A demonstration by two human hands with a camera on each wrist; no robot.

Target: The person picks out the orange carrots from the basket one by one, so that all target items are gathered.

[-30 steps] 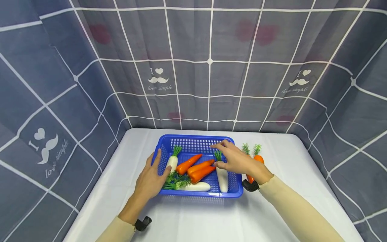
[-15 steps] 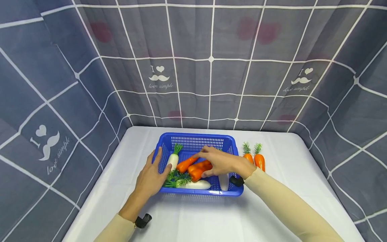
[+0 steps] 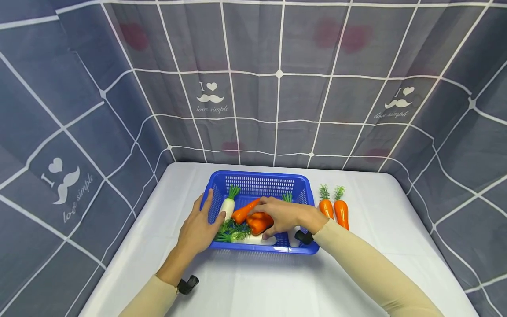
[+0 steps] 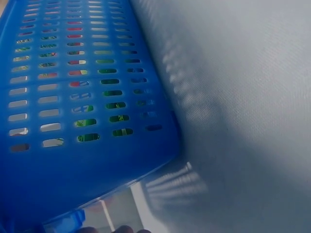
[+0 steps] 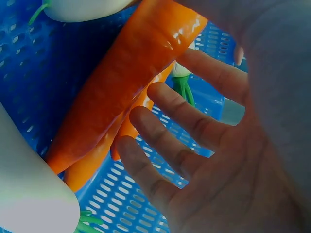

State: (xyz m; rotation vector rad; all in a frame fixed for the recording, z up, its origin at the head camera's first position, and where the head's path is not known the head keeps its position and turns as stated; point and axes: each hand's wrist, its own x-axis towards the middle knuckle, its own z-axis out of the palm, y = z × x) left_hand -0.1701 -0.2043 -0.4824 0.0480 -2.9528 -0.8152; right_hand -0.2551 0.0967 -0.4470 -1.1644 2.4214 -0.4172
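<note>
In the head view a blue plastic basket [image 3: 257,173] holds three orange carrots [image 3: 246,211] and three white radishes [image 3: 253,240] with green tops. My right hand [image 3: 280,215] reaches down over the carrots in the middle, thumb on their near side and fingers on the far side. The right wrist view shows its fingers [image 5: 163,133] spread and nearly straight, tips close against a large carrot [image 5: 121,82]. Straight fingers of my left hand [image 3: 198,226] lie along the basket's left rim; in the left wrist view the basket's slotted wall [image 4: 87,165] hides most of that hand.
Two more carrots [image 3: 341,213] with feathery green tops lie right of the basket, partly behind the right forearm. Everything rests on a white cloth-covered table [image 3: 253,286]. A grey checked curtain [image 3: 253,105] encloses the back and sides.
My right hand has moved left from over the right-hand radish to the carrots and lowered onto them. The left hand has stayed at the basket's left rim. The head view has tilted slightly.
</note>
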